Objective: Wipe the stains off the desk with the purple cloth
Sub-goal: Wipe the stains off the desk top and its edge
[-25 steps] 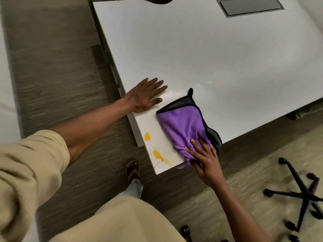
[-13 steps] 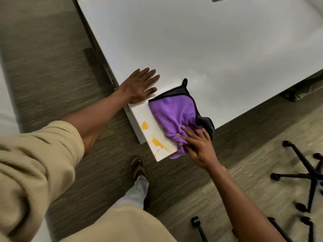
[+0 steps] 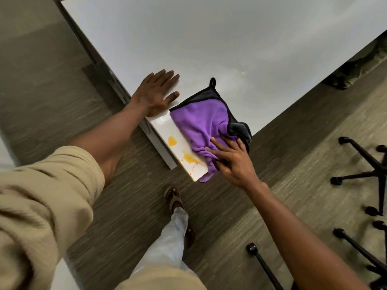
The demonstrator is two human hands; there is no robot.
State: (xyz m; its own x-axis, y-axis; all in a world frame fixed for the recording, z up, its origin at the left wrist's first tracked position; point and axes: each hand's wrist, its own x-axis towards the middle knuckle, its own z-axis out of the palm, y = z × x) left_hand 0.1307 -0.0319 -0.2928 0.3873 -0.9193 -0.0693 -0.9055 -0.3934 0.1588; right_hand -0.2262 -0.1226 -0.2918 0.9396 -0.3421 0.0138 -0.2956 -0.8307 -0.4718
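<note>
A purple cloth point(image 3: 202, 122) with a dark trim and a hanging loop lies on the near corner of the white desk point(image 3: 240, 42). My right hand point(image 3: 232, 162) presses flat on the cloth's near end, which bunches up and hangs a little over the desk edge. Orange stains point(image 3: 189, 158) mark the desk corner just left of the cloth: a round blob point(image 3: 171, 141) and a larger splash with thin streaks. My left hand point(image 3: 157, 92) rests flat on the desk's left edge, fingers spread, holding nothing.
Black chair bases with castors point(image 3: 364, 174) stand on the grey-brown floor to the right. My sandalled foot point(image 3: 173, 197) and pale trouser leg are below the desk corner. A metal frame rail point(image 3: 104, 70) runs along the desk's left side.
My right hand has pushed the cloth slightly left toward the stains, bunching its near end. The view has moved closer. My left hand stays flat on the desk.
</note>
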